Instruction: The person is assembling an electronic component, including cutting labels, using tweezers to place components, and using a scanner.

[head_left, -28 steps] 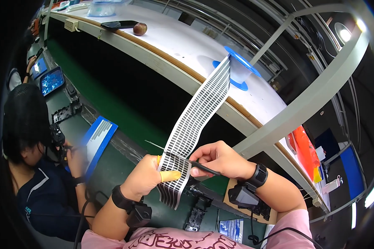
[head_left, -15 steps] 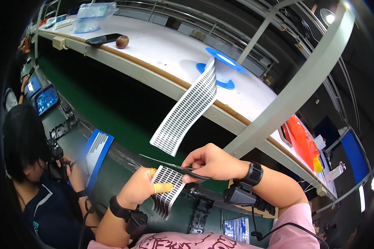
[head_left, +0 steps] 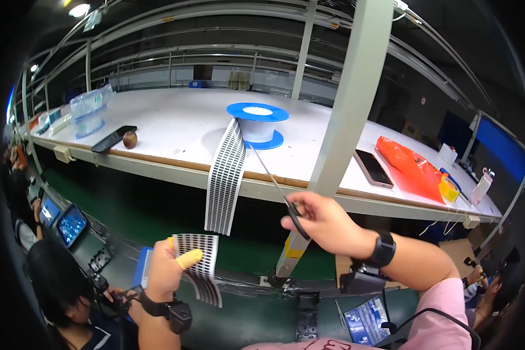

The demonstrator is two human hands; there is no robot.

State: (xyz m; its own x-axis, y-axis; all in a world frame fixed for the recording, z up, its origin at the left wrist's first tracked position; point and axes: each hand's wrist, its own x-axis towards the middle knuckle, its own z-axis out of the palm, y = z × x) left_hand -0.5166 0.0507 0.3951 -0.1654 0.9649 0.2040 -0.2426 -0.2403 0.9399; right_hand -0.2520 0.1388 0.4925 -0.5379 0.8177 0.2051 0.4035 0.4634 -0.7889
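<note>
My left hand (head_left: 165,269), yellow finger cots on its thumb and a fingertip, pinches a cut piece of label strip (head_left: 199,281) printed with rows of small black rectangles. The piece's lower end curls down. In my right hand (head_left: 326,224) is a pair of black-handled scissors (head_left: 296,219), its long thin blades pointing up and left to the shelf edge. Between and beyond my hands hangs the rest of the label strip (head_left: 224,186), apart from the held piece. It runs up to a blue-flanged spool (head_left: 259,129) standing on the white shelf.
On the white shelf (head_left: 175,111) lie a dark phone (head_left: 115,139), a round brownish fruit (head_left: 130,139), another phone (head_left: 374,169), an orange bag (head_left: 411,169) and a yellow tape roll (head_left: 448,189). A pale post (head_left: 349,105) stands right of the spool. A co-worker (head_left: 70,291) sits at left.
The whole view has shifted and levelled. My right hand has moved away from the held piece, and the scissors now point up toward the spool. My left hand keeps its piece.
</note>
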